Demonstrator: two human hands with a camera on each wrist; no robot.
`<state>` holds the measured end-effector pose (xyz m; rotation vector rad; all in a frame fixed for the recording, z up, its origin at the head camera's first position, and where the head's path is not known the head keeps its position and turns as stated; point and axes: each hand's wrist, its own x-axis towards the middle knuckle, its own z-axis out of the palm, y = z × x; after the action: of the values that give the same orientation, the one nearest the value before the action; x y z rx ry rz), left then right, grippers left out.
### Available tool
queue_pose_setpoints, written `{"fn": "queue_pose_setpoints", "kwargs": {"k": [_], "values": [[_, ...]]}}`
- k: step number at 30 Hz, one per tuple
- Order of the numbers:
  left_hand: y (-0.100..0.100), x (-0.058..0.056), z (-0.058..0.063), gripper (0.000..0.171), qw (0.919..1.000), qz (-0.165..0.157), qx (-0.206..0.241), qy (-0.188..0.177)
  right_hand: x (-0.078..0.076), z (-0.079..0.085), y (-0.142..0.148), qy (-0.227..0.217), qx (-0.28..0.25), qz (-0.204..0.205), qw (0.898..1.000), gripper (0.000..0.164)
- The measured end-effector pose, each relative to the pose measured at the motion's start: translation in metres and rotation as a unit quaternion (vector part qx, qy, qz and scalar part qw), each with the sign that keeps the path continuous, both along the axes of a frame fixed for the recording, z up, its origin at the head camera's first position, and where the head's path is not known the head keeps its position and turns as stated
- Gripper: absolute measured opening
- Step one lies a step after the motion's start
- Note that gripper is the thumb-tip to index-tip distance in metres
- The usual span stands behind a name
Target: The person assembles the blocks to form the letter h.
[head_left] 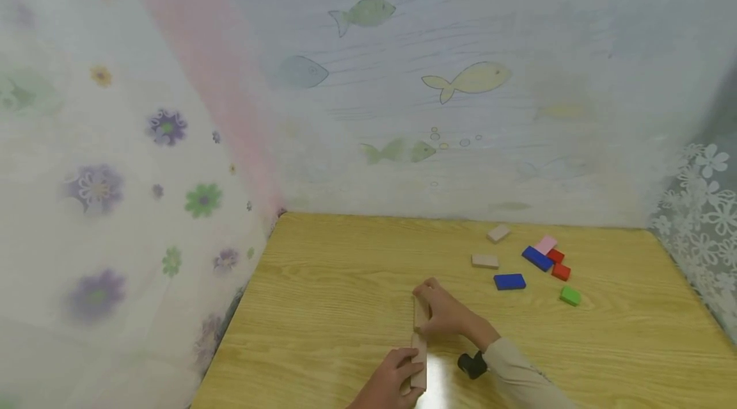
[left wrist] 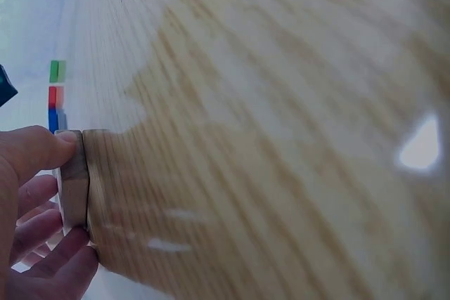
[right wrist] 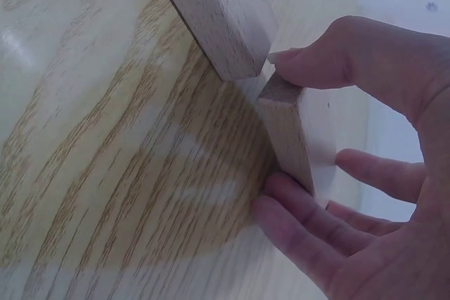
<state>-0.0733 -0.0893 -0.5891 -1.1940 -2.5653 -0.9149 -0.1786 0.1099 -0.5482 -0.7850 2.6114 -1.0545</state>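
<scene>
Two plain wooden blocks stand nearly end to end on the table, in line away from the body. My left hand (head_left: 388, 380) grips the nearer block (head_left: 420, 367), thumb at one end and fingers at the other in the left wrist view, where the block (left wrist: 74, 184) shows in part. The farther block (head_left: 421, 313) is pinched by my right hand (head_left: 446, 312). In the right wrist view, the right thumb lies on the top end of its block (right wrist: 292, 128), beside the other block (right wrist: 218, 19). Whether the ends touch, I cannot tell.
Right of the hands lie two blue blocks (head_left: 509, 281), two loose wooden blocks (head_left: 485, 261), a pink block (head_left: 547, 244), two red blocks (head_left: 561, 272) and a green block (head_left: 570, 296). A black device (head_left: 472, 365) sits by the right wrist. A patterned wall (head_left: 368, 191) borders the wooden table (head_left: 322, 281).
</scene>
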Motion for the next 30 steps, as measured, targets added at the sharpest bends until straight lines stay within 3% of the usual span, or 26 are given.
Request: {"fn": "queue_pose_setpoints", "kwargs": {"k": [10, 23, 30], "values": [[0.0002, 0.0025, 0.0017, 0.035, 1.0000, 0.004, 0.001, -0.009, 0.0003, 0.0054, -0.0009, -0.022, 0.009, 0.017, 1.000, 0.066], [0.0014, -0.0015, -0.0030, 0.036, 0.9997, 0.005, -0.005, 0.025, -0.0031, 0.0009, 0.0033, -0.028, 0.015, 0.051, 0.998, 0.061], [0.0003, 0.0003, -0.0003, 0.033, 0.9999, 0.002, -0.010, -0.003, 0.0012, 0.0002, 0.0032, -0.029, 0.007, 0.050, 0.998, 0.061]]}}
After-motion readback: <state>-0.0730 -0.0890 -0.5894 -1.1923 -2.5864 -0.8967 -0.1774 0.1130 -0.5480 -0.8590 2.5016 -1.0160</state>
